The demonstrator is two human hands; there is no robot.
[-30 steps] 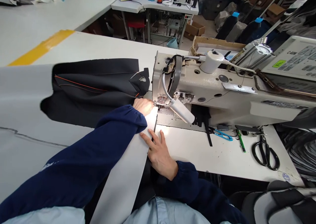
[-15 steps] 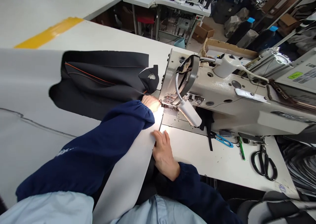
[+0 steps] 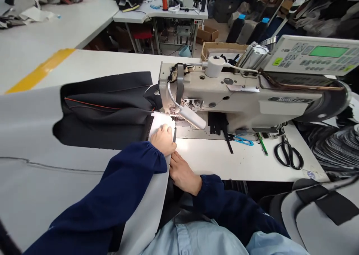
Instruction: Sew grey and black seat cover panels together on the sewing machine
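My left hand (image 3: 163, 139) is closed on the edge of a pale grey fabric panel (image 3: 150, 206), just in front of the sewing machine's (image 3: 241, 101) needle area. A narrow black strip (image 3: 174, 135) shows along that edge by my fingers. My right hand (image 3: 183, 174) sits just below the left, its fingers together on the same panel edge; the thumb is hidden. Behind my left hand lies a black fabric piece (image 3: 106, 124) with orange piping, its right end reaching the machine head. A small lamp (image 3: 193, 117) lights the sewing spot.
Blue-handled snips (image 3: 243, 140), a green pen-like tool (image 3: 263, 144) and black scissors (image 3: 288, 154) lie on the table right of my hands. Black strips (image 3: 218, 124) hang under the machine arm. A control panel (image 3: 314, 54) stands on top. Stacked fabric pieces (image 3: 336, 146) are at the right.
My left hand has drawn back from the needle area toward me, bringing the panel's edge along. It now nearly touches my right hand. The camera view has shifted, showing the control panel.
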